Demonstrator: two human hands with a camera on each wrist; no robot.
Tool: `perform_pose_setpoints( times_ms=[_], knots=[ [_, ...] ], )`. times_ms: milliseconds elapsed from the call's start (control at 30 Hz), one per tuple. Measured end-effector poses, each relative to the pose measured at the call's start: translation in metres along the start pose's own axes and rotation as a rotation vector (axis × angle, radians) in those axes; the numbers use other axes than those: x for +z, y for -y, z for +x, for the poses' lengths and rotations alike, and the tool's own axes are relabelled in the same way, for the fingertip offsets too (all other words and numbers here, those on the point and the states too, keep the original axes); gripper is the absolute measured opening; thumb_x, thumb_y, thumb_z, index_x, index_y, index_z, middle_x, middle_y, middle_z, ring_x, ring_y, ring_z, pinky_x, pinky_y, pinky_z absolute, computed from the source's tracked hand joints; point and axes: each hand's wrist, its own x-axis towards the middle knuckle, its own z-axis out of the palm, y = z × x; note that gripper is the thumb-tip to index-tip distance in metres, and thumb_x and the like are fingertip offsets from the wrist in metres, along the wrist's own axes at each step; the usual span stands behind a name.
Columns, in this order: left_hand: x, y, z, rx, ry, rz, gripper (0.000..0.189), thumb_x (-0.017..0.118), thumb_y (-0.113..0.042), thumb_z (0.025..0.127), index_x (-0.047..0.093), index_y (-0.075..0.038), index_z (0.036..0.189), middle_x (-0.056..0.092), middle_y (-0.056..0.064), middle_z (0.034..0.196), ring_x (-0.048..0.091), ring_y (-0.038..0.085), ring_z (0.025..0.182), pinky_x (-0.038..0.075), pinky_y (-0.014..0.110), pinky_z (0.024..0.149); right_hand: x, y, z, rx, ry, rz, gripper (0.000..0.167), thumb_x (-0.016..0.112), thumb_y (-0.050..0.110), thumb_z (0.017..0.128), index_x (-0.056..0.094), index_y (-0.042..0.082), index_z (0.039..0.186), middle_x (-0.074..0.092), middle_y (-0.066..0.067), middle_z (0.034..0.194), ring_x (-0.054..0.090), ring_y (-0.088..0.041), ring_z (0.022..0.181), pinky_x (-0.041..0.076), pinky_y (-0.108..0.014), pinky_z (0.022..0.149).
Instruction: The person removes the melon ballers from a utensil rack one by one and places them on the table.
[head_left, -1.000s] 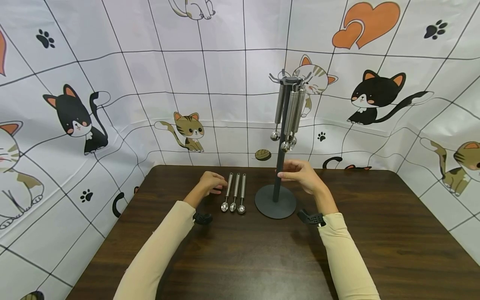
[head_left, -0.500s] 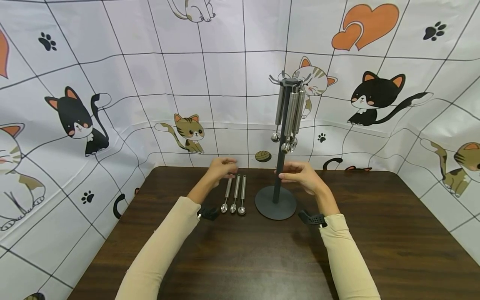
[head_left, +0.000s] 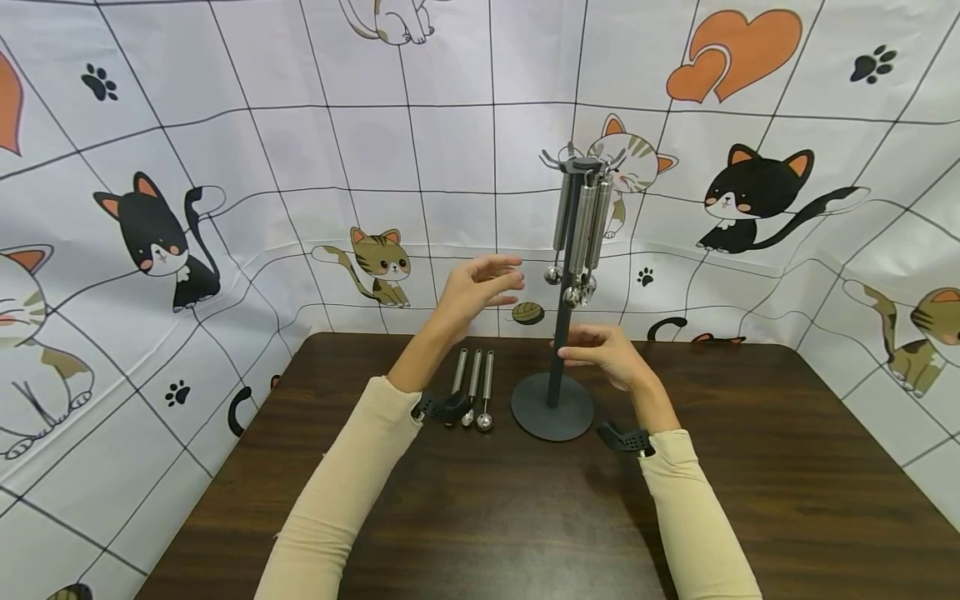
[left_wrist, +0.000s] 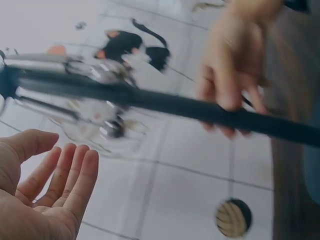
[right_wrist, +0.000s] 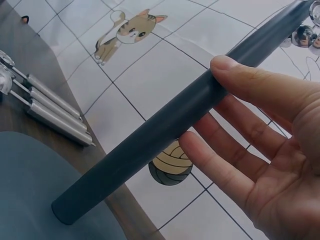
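My left hand (head_left: 480,292) is raised in the air left of the dark grey rack (head_left: 564,333), fingers spread and nothing in them. In the left wrist view its fingertips point toward the silver scoops (left_wrist: 107,72) hanging from the rack's top hooks. With thumb and fingers, my right hand (head_left: 603,354) holds the rack's upright pole (right_wrist: 140,145) above its round base (head_left: 551,421). Several long-handled metal scoops (head_left: 588,225) hang there, their bowls downward. Three more scoops (head_left: 474,392) lie side by side on the table, partly covered by my left wrist.
The brown wooden table (head_left: 555,517) ends at a white cat-print sheet (head_left: 450,150) behind it. The rack's round base stands right of the lying scoops. A black strap (head_left: 442,408) is worn on the left wrist, another (head_left: 624,437) on the right.
My left hand has risen from beside the lying scoops and moved up and right toward the rack's hanging scoops. My right hand stays on the pole.
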Motion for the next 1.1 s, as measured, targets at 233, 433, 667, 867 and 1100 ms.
perform_pose_setpoints(
  times_ms=[233, 433, 667, 867, 1100],
  knots=[
    [0.015, -0.033, 0.004, 0.101, 0.033, -0.05, 0.035, 0.069, -0.011, 0.098, 0.065, 0.0, 0.131, 0.07, 0.013, 0.118, 0.068, 0.034, 0.114, 0.064, 0.038, 0.094, 0.002, 0.003, 0.0, 0.001, -0.007, 0.006, 0.038, 0.077, -0.002, 0.087, 0.065, -0.013, 0.121, 0.075, -0.021, 0.113, 0.075, -0.019, 0.095, 0.061, -0.055, 0.092],
    [0.021, -0.048, 0.009, 0.123, 0.073, -0.049, 0.038, 0.068, -0.007, 0.098, 0.062, 0.003, 0.134, 0.066, 0.02, 0.132, 0.068, 0.026, 0.115, 0.063, 0.037, 0.097, 0.003, 0.003, 0.0, -0.007, 0.005, 0.022, 0.032, 0.076, -0.006, 0.086, 0.067, -0.011, 0.117, 0.079, -0.002, 0.1, 0.075, -0.018, 0.092, 0.064, -0.05, 0.089],
    [0.027, -0.056, 0.014, 0.108, 0.143, -0.058, 0.04, 0.069, -0.003, 0.096, 0.062, 0.003, 0.134, 0.065, 0.021, 0.131, 0.068, 0.026, 0.116, 0.061, 0.038, 0.1, 0.003, 0.001, 0.0, -0.003, 0.024, 0.042, 0.026, 0.075, -0.008, 0.087, 0.072, -0.002, 0.112, 0.079, -0.003, 0.1, 0.075, -0.019, 0.093, 0.066, -0.041, 0.085],
    [0.032, -0.057, 0.019, 0.09, 0.171, -0.068, 0.039, 0.07, -0.001, 0.094, 0.063, 0.003, 0.132, 0.067, 0.019, 0.126, 0.07, 0.022, 0.109, 0.062, 0.037, 0.098, 0.004, 0.003, -0.001, 0.001, 0.03, 0.037, 0.026, 0.075, -0.008, 0.087, 0.073, 0.001, 0.11, 0.079, -0.002, 0.099, 0.075, -0.019, 0.092, 0.062, -0.053, 0.09],
    [0.034, -0.057, 0.024, 0.076, 0.197, -0.068, 0.04, 0.07, 0.002, 0.093, 0.062, 0.004, 0.132, 0.067, 0.019, 0.126, 0.07, 0.019, 0.103, 0.062, 0.038, 0.098, 0.004, 0.003, -0.001, 0.004, 0.029, 0.042, 0.024, 0.074, -0.009, 0.087, 0.074, 0.005, 0.106, 0.079, -0.001, 0.098, 0.075, -0.017, 0.09, 0.062, -0.052, 0.09]
  ],
)
